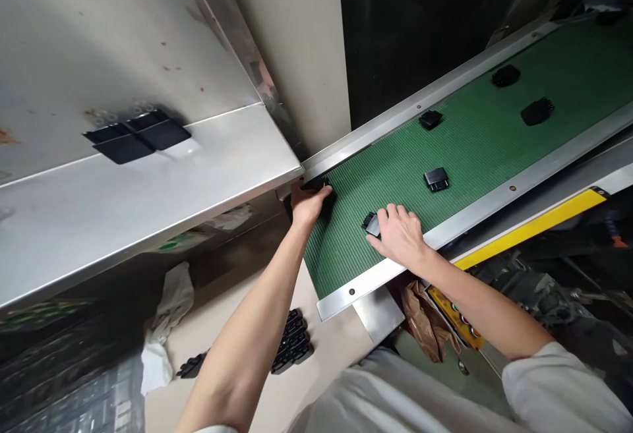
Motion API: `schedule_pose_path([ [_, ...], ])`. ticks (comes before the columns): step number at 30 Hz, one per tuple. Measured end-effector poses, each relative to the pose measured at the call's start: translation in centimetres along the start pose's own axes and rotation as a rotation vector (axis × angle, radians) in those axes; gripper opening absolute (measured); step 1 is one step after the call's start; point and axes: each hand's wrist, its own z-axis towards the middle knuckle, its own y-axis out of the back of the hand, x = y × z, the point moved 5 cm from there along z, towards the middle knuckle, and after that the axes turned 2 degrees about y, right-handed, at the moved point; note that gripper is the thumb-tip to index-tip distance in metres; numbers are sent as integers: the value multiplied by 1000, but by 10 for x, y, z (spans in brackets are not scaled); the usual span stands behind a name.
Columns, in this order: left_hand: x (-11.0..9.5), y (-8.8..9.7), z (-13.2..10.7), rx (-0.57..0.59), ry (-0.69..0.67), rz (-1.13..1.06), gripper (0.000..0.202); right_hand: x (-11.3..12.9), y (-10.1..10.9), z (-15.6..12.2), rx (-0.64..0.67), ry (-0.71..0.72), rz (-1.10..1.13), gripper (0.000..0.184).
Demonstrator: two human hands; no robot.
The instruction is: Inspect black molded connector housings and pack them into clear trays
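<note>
A green conveyor belt [475, 136] runs from the upper right down to the middle. My left hand [307, 203] is closed on a black plastic part [316, 184] at the belt's near left corner, beside the steel table's edge. My right hand [399, 233] curls over another black part [372, 223] on the belt near its front rail. Another black part [436, 179] lies on the belt just beyond my right hand, and three more [430, 119] [537, 111] [505, 76] lie further up.
A steel table [148, 202] at the left carries a row of black parts [136, 135]. Below lie white rags [168, 314] and stacked black parts [291, 344] on a beige surface. A yellow guard [534, 225], a control box [457, 317] and a brown bag [422, 327] sit under the belt's front rail.
</note>
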Motion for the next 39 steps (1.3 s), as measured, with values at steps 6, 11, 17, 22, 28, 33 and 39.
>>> schedule_pose_path([
  [6, 27, 20, -152, 502, 437, -1100, 30, -36, 18, -20, 148, -62, 1054, 43],
  [11, 9, 17, -261, 709, 444, -1392, 48, 0, 38, -74, 733, -163, 2295, 67],
  [17, 1, 24, -293, 650, 335, -1414, 45, 20, 40, -108, 1073, -244, 2495, 55],
  [22, -3, 16, -304, 617, 315, -1407, 46, 0, 53, -108, 1101, -248, 2403, 52],
  [28, -9, 2, -301, 667, 298, -1392, 53, -10, 56, -110, 1024, -252, 2404, 55],
  [33, -4, 0, -290, 672, 290, -1344, 53, -12, 54, -109, 905, -269, 2347, 55],
  [39, -18, -4, -279, 557, 178, -1202, 52, -14, 70, -109, 500, -262, 2292, 42],
])
